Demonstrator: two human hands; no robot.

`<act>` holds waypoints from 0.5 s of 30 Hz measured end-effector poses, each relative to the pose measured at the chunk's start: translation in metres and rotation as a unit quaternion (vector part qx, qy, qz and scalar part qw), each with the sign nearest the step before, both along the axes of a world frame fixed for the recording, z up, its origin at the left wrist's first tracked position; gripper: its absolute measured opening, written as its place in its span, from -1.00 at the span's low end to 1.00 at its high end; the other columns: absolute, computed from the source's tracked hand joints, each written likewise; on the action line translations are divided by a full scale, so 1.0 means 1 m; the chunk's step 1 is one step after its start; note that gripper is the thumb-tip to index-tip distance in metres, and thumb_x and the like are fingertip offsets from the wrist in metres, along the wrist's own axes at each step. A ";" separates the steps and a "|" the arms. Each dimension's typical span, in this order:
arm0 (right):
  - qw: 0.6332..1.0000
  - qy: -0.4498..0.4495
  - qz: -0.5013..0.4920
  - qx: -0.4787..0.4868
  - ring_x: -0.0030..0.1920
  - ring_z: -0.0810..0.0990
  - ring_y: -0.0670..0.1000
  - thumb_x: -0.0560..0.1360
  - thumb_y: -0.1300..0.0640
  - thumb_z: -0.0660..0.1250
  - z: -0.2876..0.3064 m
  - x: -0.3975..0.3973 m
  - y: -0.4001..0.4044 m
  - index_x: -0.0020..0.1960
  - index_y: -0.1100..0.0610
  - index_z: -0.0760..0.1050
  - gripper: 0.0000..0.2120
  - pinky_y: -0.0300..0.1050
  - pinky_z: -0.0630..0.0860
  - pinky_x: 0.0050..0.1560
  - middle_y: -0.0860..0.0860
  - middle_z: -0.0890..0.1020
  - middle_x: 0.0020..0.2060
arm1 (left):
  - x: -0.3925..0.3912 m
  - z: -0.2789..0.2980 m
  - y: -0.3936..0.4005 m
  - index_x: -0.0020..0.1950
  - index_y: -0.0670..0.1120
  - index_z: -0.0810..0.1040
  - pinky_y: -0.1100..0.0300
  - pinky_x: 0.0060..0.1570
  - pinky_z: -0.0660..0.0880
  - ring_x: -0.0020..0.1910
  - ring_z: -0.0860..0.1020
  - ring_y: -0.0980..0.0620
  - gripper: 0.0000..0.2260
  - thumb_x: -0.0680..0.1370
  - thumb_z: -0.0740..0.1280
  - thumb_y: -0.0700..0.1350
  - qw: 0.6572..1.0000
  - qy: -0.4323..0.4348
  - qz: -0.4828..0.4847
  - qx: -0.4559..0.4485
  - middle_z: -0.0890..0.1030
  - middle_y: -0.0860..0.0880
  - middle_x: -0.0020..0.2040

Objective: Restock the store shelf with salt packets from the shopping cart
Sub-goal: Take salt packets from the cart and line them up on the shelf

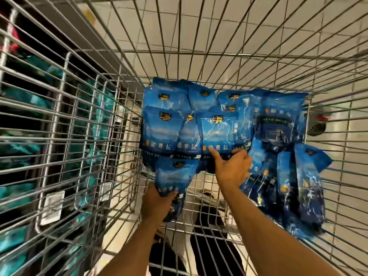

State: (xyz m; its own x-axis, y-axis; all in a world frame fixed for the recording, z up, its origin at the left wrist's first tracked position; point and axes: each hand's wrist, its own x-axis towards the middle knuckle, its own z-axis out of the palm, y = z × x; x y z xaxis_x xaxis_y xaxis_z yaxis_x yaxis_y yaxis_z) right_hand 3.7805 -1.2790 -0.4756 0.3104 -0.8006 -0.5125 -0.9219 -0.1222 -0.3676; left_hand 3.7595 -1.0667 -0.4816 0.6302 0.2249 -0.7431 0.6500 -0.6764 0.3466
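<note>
Looking down into the silver wire-mesh shopping cart [199, 54], w/ a heap of glossy blue plastic salt packets [223, 124] piled at its far end, over pale floor tiles seen thru the mesh. Most packets on the left and centre lie flat, face up, long axis running away from the person, gold emblem end far, printed characters end near. Packets on the right side [306, 186] lie tilted on edge, overlapping, long axis roughly the same way; blurred, detail unclear. Left hand [157, 204] is closed round the near end of one blue packet [175, 176], which is separate from the heap's top layer, emblem end pointing away. Right hand [233, 166] pinches the near edge of a centre packet [217, 130], thumb on top, fingers curled under. Left of the cart, thru its side wall, dark store shelving [39, 136] holds blurred teal packs.
</note>
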 end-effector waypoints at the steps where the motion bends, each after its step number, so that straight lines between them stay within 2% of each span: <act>1: 1.000 -0.003 -0.008 -0.002 0.18 0.46 0.22 0.38 -0.35 0.39 0.000 0.001 0.000 0.13 0.14 0.38 -0.38 0.18 0.33 0.24 0.16 0.44 0.18 | 0.000 0.000 0.000 0.05 0.07 0.40 0.19 -0.14 0.41 -0.12 0.51 0.02 -0.55 0.33 0.60 -0.01 1.000 0.000 0.000 -0.001 0.53 0.10 -0.11; 3: 1.000 -0.012 -0.023 -0.012 0.19 0.46 0.20 0.46 -0.30 0.33 0.001 0.000 0.003 0.10 0.11 0.38 -0.49 0.18 0.29 0.24 0.13 0.46 0.16 | 0.000 -0.001 -0.001 0.04 0.08 0.40 0.20 -0.13 0.41 -0.12 0.51 0.03 -0.56 0.34 0.59 -0.01 1.000 0.001 0.000 -0.002 0.53 0.11 -0.12; 5: 0.999 -0.021 -0.010 -0.025 0.18 0.47 0.18 0.45 -0.29 0.36 0.003 -0.004 0.006 0.07 0.07 0.35 -0.53 0.17 0.27 0.23 0.08 0.52 0.06 | 0.001 0.000 -0.001 0.05 0.09 0.41 0.24 -0.17 0.39 -0.11 0.51 0.03 -0.57 0.35 0.59 -0.02 1.000 0.002 -0.002 -0.004 0.52 0.11 -0.12; 8: 1.000 -0.013 0.025 -0.007 0.19 0.49 0.14 0.30 -0.28 0.52 0.004 -0.007 0.004 0.07 0.03 0.29 -0.39 0.11 0.25 0.22 0.07 0.59 0.03 | 0.001 0.004 -0.001 0.03 0.13 0.46 0.34 -0.28 0.36 -0.16 0.52 0.12 -0.61 0.34 0.59 -0.03 1.000 0.005 -0.005 -0.021 0.54 0.17 -0.15; 11: 0.998 0.013 0.051 0.029 0.25 0.45 0.19 0.23 -0.29 0.56 0.000 -0.005 -0.008 0.11 0.11 0.47 -0.34 0.15 0.22 0.26 0.10 0.61 0.07 | 0.004 0.010 0.001 -0.16 0.11 0.51 0.37 -0.36 0.39 -0.28 0.53 0.29 -0.69 0.31 0.62 -0.06 0.998 0.034 0.025 -0.037 0.56 0.26 -0.30; 15: 0.994 0.002 0.103 0.042 0.20 0.45 0.20 0.29 -0.26 0.54 0.001 -0.013 -0.010 0.02 0.16 0.55 -0.44 0.18 0.28 0.25 0.13 0.59 0.03 | 0.008 0.015 -0.002 -0.24 0.04 0.59 0.33 -0.41 0.46 -0.35 0.60 0.23 -0.74 0.26 0.64 -0.12 0.986 0.088 0.113 -0.089 0.63 0.19 -0.44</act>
